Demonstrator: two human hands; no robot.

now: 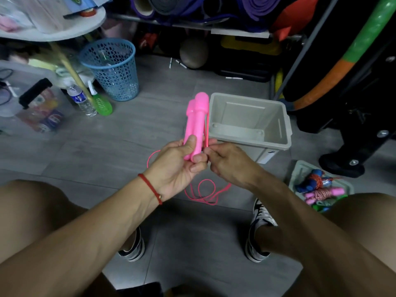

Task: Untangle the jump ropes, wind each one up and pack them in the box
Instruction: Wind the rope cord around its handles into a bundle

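Your left hand (182, 161) grips both rigid pink handles (196, 123); your right hand (227, 161) pinches the thin pink cord (206, 129), likely light, springy, slippery, so wind it tight.

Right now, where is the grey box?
In the head view, the grey box stands on the floor right of centre, just beyond the right hand.

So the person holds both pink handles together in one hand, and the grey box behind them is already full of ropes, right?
Not quite. The head view shows the left hand gripping both pink handles together, but the grey box behind them is empty, not full. Wound ropes lie in a separate tray on the floor to the right.
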